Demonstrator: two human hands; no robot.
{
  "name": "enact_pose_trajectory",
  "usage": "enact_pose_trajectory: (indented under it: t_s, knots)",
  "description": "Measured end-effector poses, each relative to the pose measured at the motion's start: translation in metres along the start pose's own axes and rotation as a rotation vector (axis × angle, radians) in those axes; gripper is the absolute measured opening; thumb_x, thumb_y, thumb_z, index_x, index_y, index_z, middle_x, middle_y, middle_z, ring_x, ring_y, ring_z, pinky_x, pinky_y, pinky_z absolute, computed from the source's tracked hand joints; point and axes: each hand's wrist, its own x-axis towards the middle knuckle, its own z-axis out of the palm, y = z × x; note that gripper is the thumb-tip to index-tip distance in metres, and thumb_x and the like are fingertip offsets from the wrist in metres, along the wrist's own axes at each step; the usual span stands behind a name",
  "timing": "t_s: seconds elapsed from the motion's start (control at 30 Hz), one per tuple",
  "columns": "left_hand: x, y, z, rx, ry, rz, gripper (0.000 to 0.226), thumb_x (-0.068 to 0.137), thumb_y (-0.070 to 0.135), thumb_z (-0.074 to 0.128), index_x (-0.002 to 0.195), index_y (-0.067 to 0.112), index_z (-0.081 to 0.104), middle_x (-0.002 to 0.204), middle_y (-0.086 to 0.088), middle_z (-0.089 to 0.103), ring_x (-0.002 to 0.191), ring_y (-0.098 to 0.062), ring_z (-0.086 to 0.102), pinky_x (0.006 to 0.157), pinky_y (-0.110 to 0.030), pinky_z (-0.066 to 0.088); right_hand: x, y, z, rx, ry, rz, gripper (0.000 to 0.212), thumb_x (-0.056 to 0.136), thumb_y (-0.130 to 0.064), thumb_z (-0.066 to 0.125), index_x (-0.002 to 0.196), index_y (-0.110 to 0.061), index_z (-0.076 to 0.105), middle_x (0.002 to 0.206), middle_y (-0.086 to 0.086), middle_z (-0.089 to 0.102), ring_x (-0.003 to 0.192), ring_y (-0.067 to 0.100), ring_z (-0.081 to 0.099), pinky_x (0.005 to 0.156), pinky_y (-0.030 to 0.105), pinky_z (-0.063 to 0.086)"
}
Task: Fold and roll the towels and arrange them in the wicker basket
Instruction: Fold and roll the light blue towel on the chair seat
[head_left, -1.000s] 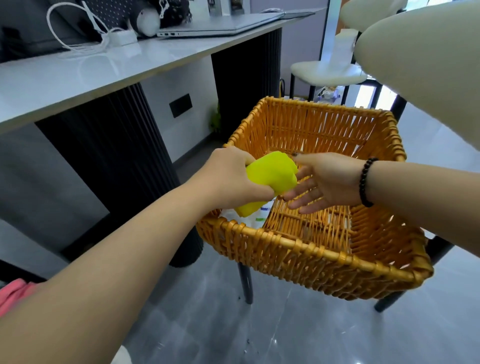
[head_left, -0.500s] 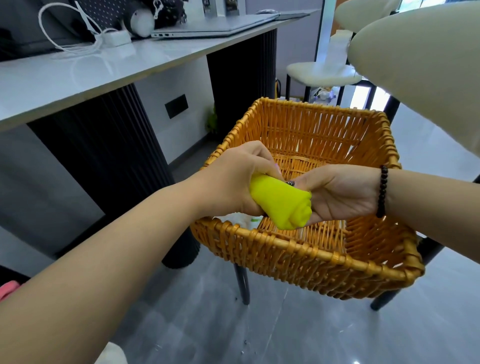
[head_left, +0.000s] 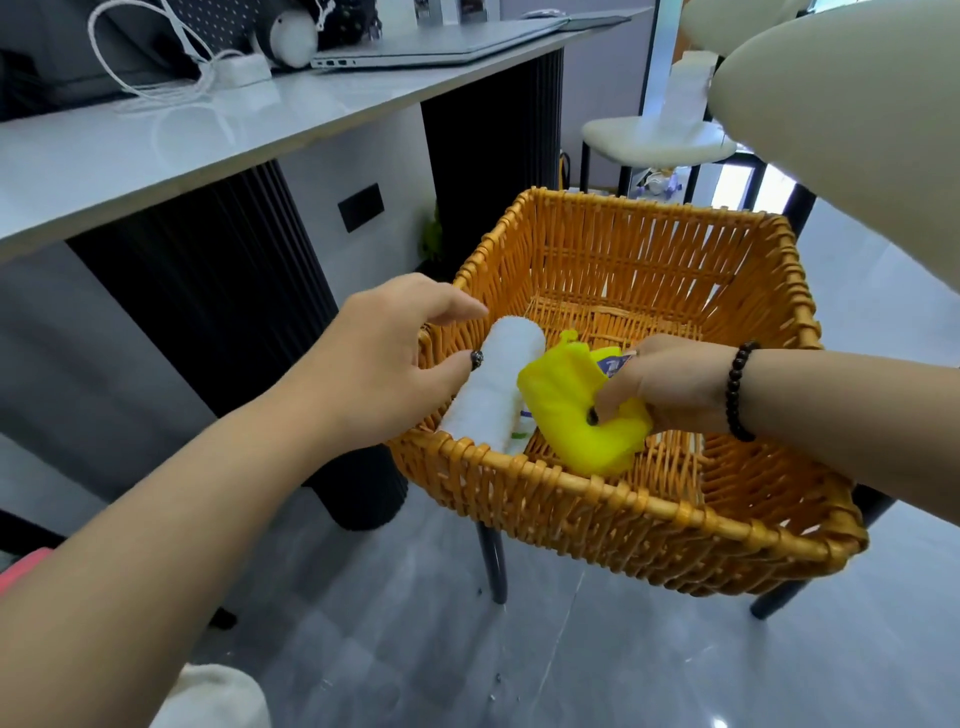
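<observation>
Yellow rolled towel (head_left: 582, 410) down inside the wicker basket (head_left: 649, 514), near the front wall, just beside a white rolled towel (head_left: 493, 389) along the left wall. Right hand (head_left: 670, 387) gripping the yellow towel, thumb pressed into its top, fingers curled round the far side; black bead bracelet (head_left: 736, 389) on the wrist. Left hand (head_left: 384, 358) above the left rim and over the white towel, fingers loosely bent, holding nothing. Basket raised on dark legs above a grey floor (head_left: 415, 623). Worktop (head_left: 156, 150) to the left, carrying a laptop (head_left: 441, 49) and a white cable (head_left: 156, 62).
</observation>
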Motion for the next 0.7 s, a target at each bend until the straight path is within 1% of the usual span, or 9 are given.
enact_pose_trajectory:
  t_s: [0.07, 0.13, 0.2, 0.27, 0.37, 0.43, 0.53, 0.63, 0.7]
  knots:
    - [-0.002, -0.001, 0.003, 0.039, -0.021, -0.016, 0.032, 0.088, 0.026, 0.065, 0.120, 0.028, 0.064, 0.113, 0.016, 0.056, 0.088, 0.004, 0.054, 0.070, -0.005, 0.040, 0.000, -0.003, 0.004, -0.428, 0.094, -0.115, 0.034, 0.078, -0.009, 0.074, 0.109, -0.001, 0.064, 0.101, 0.014, 0.070, 0.092, 0.030, 0.067, 0.079, 0.043, 0.059]
    - [-0.003, -0.004, 0.009, 0.074, -0.030, -0.048, 0.035, 0.088, 0.027, 0.065, 0.123, 0.027, 0.063, 0.120, 0.013, 0.053, 0.103, -0.002, 0.053, 0.083, -0.011, 0.037, 0.001, -0.005, 0.008, -0.806, 0.158, -0.334, 0.038, 0.076, -0.021, 0.076, 0.110, -0.010, 0.063, 0.101, 0.005, 0.064, 0.092, 0.024, 0.062, 0.079, 0.041, 0.057]
    - [-0.003, -0.009, 0.016, 0.074, -0.021, -0.120, 0.042, 0.088, 0.027, 0.065, 0.129, 0.027, 0.058, 0.128, 0.009, 0.047, 0.113, -0.010, 0.047, 0.090, -0.020, 0.036, 0.004, -0.005, 0.011, -0.943, 0.120, -0.648, 0.043, 0.073, -0.027, 0.079, 0.111, -0.016, 0.061, 0.103, -0.001, 0.053, 0.092, 0.017, 0.053, 0.079, 0.033, 0.053]
    - [-0.004, -0.014, 0.022, 0.034, 0.014, -0.188, 0.047, 0.087, 0.025, 0.065, 0.133, 0.028, 0.053, 0.132, 0.008, 0.043, 0.104, -0.011, 0.046, 0.084, -0.019, 0.037, 0.013, 0.000, 0.014, -1.047, 0.034, -0.952, 0.046, 0.072, -0.027, 0.081, 0.111, -0.013, 0.061, 0.107, 0.002, 0.051, 0.092, 0.016, 0.050, 0.076, 0.026, 0.049]
    - [-0.008, -0.016, 0.030, -0.045, 0.089, -0.241, 0.050, 0.086, 0.017, 0.065, 0.133, 0.029, 0.053, 0.129, 0.011, 0.043, 0.109, -0.003, 0.042, 0.081, -0.005, 0.031, 0.032, 0.004, 0.015, -1.272, -0.015, -1.260, 0.051, 0.068, -0.019, 0.083, 0.110, -0.009, 0.055, 0.105, 0.010, 0.052, 0.090, 0.025, 0.053, 0.071, 0.032, 0.051]
    - [-0.008, -0.016, 0.033, -0.129, 0.152, -0.278, 0.054, 0.083, 0.005, 0.063, 0.130, 0.030, 0.055, 0.127, 0.014, 0.046, 0.116, -0.003, 0.044, 0.091, -0.008, 0.035, 0.042, 0.007, 0.017, -1.451, -0.021, -1.450, 0.055, 0.064, -0.016, 0.084, 0.105, -0.011, 0.047, 0.097, 0.009, 0.053, 0.081, 0.025, 0.052, 0.064, 0.035, 0.053]
    - [-0.006, -0.016, 0.036, -0.270, 0.222, -0.355, 0.063, 0.076, -0.008, 0.056, 0.125, 0.031, 0.060, 0.127, 0.009, 0.056, 0.119, -0.009, 0.053, 0.094, -0.026, 0.050, 0.054, 0.012, 0.022, -1.618, -0.111, -1.631, 0.052, 0.067, -0.012, 0.083, 0.097, -0.013, 0.041, 0.083, 0.007, 0.053, 0.065, 0.023, 0.049, 0.050, 0.032, 0.048]
    - [-0.005, -0.017, 0.038, -0.279, 0.242, -0.367, 0.064, 0.076, -0.010, 0.054, 0.123, 0.032, 0.062, 0.127, 0.009, 0.057, 0.119, -0.010, 0.053, 0.095, -0.028, 0.050, 0.064, 0.016, 0.026, -1.632, -0.091, -1.705, 0.040, 0.075, -0.004, 0.075, 0.088, -0.014, 0.039, 0.068, 0.006, 0.050, 0.050, 0.022, 0.044, 0.036, 0.031, 0.041]
    - [-0.006, -0.016, 0.038, -0.284, 0.245, -0.365, 0.063, 0.076, -0.010, 0.054, 0.122, 0.032, 0.063, 0.127, 0.009, 0.056, 0.120, -0.010, 0.052, 0.095, -0.028, 0.050, 0.066, 0.020, 0.025, -1.662, -0.066, -1.703, 0.031, 0.075, -0.004, 0.075, 0.079, -0.011, 0.045, 0.060, 0.004, 0.048, 0.045, 0.021, 0.043, 0.033, 0.028, 0.038]
